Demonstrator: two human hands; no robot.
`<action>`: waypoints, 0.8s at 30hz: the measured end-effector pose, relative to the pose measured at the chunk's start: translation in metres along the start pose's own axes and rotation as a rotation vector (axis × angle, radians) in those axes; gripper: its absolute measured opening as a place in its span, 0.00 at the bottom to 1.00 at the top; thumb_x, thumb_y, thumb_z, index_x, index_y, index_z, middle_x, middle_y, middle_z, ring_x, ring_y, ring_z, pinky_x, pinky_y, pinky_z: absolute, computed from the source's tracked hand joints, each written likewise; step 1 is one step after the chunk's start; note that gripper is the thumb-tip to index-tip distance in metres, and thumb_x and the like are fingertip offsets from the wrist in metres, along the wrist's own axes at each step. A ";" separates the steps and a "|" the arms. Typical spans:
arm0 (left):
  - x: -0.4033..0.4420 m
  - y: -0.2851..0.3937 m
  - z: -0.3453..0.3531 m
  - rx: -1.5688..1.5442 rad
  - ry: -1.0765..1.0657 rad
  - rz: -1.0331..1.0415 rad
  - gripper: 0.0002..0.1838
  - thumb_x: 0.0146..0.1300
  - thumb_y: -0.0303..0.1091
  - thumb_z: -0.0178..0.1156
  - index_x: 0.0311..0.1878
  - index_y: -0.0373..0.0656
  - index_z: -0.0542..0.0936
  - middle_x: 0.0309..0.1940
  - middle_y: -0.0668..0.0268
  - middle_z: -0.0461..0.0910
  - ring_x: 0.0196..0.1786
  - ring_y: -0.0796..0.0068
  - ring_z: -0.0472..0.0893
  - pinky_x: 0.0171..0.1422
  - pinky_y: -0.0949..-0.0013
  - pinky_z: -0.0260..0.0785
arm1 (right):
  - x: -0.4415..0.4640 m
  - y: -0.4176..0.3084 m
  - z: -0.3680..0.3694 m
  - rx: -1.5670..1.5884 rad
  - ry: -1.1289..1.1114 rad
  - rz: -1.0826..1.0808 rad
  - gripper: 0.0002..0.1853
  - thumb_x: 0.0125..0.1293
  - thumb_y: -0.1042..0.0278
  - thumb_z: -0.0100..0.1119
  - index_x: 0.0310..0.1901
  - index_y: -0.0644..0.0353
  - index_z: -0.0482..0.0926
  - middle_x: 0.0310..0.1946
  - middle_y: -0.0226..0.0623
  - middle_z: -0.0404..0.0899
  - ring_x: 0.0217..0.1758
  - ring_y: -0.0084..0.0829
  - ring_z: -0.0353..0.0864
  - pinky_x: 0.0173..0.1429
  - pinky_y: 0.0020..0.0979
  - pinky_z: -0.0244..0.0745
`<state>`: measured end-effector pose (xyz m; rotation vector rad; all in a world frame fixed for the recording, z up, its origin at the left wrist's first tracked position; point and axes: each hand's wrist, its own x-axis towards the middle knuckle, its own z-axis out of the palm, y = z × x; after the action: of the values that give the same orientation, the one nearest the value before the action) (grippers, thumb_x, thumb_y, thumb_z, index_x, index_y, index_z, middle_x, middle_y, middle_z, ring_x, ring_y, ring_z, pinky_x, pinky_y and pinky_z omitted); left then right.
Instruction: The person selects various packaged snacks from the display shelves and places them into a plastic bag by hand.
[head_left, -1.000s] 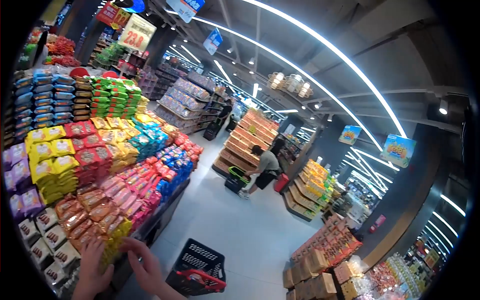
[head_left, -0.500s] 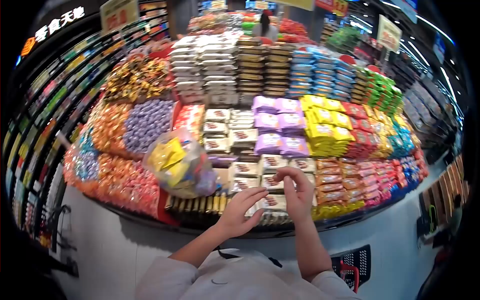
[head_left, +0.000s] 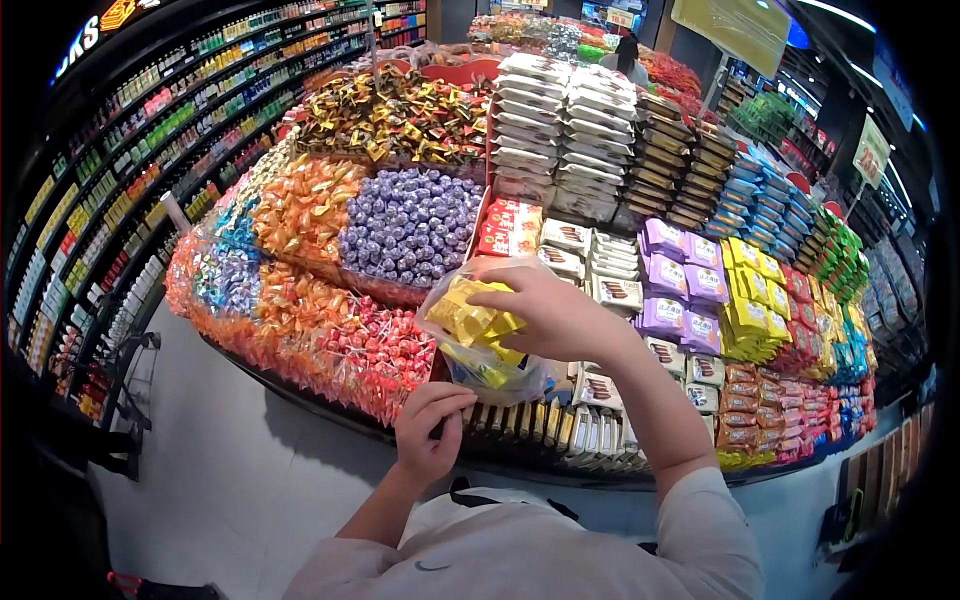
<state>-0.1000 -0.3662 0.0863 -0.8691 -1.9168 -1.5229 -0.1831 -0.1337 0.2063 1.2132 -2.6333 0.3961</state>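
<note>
A clear plastic bag (head_left: 520, 382) with yellow packets (head_left: 470, 312) inside rests at the front of the candy display. My right hand (head_left: 550, 312) reaches across from the right, its fingers closed at the bag's mouth, over the yellow packets. The bag's film and the hand hide some of the fingertips. My left hand (head_left: 428, 430) is just below and left of the bag, its fingers curled toward the thumb, with nothing visible in them. Red-wrapped lollipops (head_left: 385, 345) lie behind it, and gold-wrapped bars (head_left: 520, 420) stand in a row below the bag.
Purple-wrapped candies (head_left: 410, 225) and orange-wrapped candies (head_left: 305, 205) fill bins to the left. White packets (head_left: 527, 125), lilac packets (head_left: 664, 275) and yellow packs (head_left: 750, 300) are stacked to the right. Shelves (head_left: 130, 170) line the left. A person (head_left: 626, 62) stands at the back.
My view has turned left, so the display shows farther right. My right hand has moved left onto the bag's mouth. My left hand has moved toward the bag and curled its fingers.
</note>
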 end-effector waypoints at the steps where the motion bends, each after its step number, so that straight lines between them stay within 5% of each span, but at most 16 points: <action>1: 0.001 -0.008 -0.006 0.003 0.001 -0.001 0.12 0.61 0.14 0.56 0.45 0.35 0.84 0.44 0.56 0.84 0.47 0.60 0.83 0.55 0.64 0.75 | 0.010 0.005 0.007 0.002 -0.059 -0.011 0.35 0.54 0.66 0.76 0.66 0.52 0.76 0.67 0.43 0.72 0.68 0.48 0.74 0.71 0.45 0.71; 5: 0.005 -0.030 -0.023 -0.021 0.020 -0.020 0.12 0.62 0.15 0.56 0.46 0.35 0.84 0.45 0.56 0.84 0.48 0.60 0.83 0.56 0.63 0.75 | 0.030 0.011 0.024 0.069 -0.274 0.109 0.37 0.52 0.64 0.77 0.66 0.52 0.76 0.69 0.43 0.70 0.68 0.47 0.75 0.69 0.44 0.74; 12: 0.008 -0.057 -0.033 -0.072 0.019 -0.044 0.12 0.61 0.16 0.57 0.46 0.35 0.84 0.44 0.56 0.84 0.47 0.59 0.83 0.55 0.63 0.75 | 0.031 0.014 0.021 0.073 -0.177 0.114 0.29 0.61 0.69 0.67 0.66 0.54 0.75 0.63 0.44 0.76 0.61 0.48 0.80 0.64 0.45 0.76; 14: 0.010 -0.060 -0.032 -0.085 0.024 -0.040 0.12 0.61 0.16 0.57 0.46 0.35 0.84 0.44 0.56 0.84 0.48 0.59 0.83 0.55 0.63 0.75 | 0.030 0.015 0.013 0.148 0.064 0.126 0.26 0.64 0.72 0.61 0.66 0.55 0.75 0.54 0.46 0.82 0.56 0.49 0.83 0.61 0.45 0.77; 15: 0.012 -0.061 -0.031 -0.092 0.030 -0.041 0.12 0.61 0.16 0.57 0.46 0.36 0.84 0.44 0.56 0.84 0.48 0.59 0.83 0.56 0.63 0.75 | 0.028 0.012 0.008 0.231 0.080 0.312 0.26 0.66 0.74 0.58 0.66 0.56 0.75 0.48 0.47 0.84 0.49 0.48 0.85 0.55 0.42 0.79; 18: 0.014 -0.063 -0.028 -0.114 0.021 -0.050 0.13 0.61 0.16 0.57 0.46 0.36 0.84 0.44 0.56 0.84 0.48 0.58 0.83 0.56 0.62 0.74 | 0.010 0.022 0.005 0.446 0.342 0.460 0.23 0.72 0.74 0.51 0.68 0.58 0.74 0.39 0.41 0.83 0.37 0.28 0.81 0.47 0.32 0.78; 24: 0.023 -0.044 -0.021 -0.104 0.004 -0.002 0.15 0.57 0.15 0.55 0.46 0.35 0.83 0.42 0.56 0.84 0.46 0.56 0.83 0.55 0.61 0.74 | -0.041 0.013 -0.005 0.926 0.567 0.523 0.24 0.78 0.63 0.55 0.70 0.64 0.70 0.49 0.29 0.81 0.47 0.18 0.78 0.50 0.26 0.77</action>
<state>-0.1485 -0.3896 0.0801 -0.9087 -1.8499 -1.6368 -0.1666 -0.0950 0.1971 0.3827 -2.2021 1.8662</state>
